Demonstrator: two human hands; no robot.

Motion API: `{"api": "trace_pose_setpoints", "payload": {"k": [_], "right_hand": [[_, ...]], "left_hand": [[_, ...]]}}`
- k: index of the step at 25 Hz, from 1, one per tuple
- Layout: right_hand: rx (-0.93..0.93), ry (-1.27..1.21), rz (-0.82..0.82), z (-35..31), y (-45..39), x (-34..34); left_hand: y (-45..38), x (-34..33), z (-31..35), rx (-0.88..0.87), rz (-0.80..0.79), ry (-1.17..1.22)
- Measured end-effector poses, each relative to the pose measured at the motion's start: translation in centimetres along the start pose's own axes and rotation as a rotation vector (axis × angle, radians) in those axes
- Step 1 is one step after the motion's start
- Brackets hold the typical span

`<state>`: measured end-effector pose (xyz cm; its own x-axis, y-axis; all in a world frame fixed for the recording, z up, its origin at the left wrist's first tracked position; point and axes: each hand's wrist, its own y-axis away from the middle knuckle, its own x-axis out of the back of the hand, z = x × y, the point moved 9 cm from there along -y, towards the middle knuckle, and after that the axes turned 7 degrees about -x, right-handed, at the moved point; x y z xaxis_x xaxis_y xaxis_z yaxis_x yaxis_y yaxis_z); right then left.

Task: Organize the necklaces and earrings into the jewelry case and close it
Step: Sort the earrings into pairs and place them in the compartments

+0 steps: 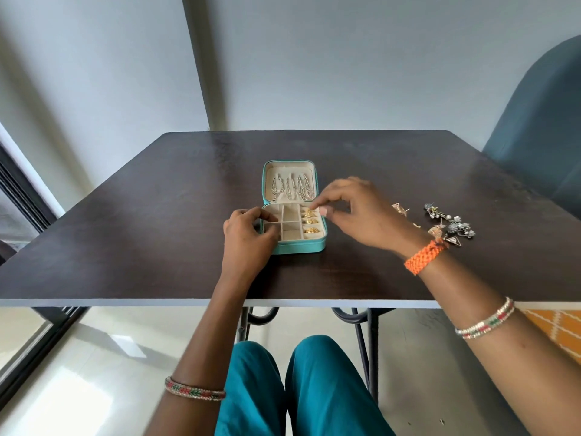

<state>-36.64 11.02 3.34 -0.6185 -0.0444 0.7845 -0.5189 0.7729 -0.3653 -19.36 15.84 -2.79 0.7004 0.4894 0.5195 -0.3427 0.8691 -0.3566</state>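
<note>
Teal jewelry case (294, 243) open mid-table, steadied by curled left hand (248, 231); right hand (352, 212) pinching over gold earrings (309, 220), grasp unclear. Loose earrings (446, 223) rightward, nearer right hand.

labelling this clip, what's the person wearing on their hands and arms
Both forearms are bare, no sleeves showing. The right hand has an orange braided band at the wrist and beaded bangles in white, red and green farther up the forearm. The left hand wears nothing at the wrist; a red and green patterned bangle sits farther up the forearm.
</note>
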Motion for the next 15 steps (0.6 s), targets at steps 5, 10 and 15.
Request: {"api": "trace_pose_setpoints", "payload": {"k": [5,10,15], "right_hand": [[-0.090,-0.094,0.359,4.2,5.6,3.5],[-0.236,-0.126,0.574,9.0,9.3,10.4],[-0.389,-0.082,0.562,12.3,11.3,14.3]], "left_hand": [[-0.9,-0.5,-1.0,0.058,-0.111,-0.012],[-0.8,0.6,0.2,0.053,-0.113,-0.181],[2.3,1.1,10.6,-0.390,0.204,-0.173]]}}
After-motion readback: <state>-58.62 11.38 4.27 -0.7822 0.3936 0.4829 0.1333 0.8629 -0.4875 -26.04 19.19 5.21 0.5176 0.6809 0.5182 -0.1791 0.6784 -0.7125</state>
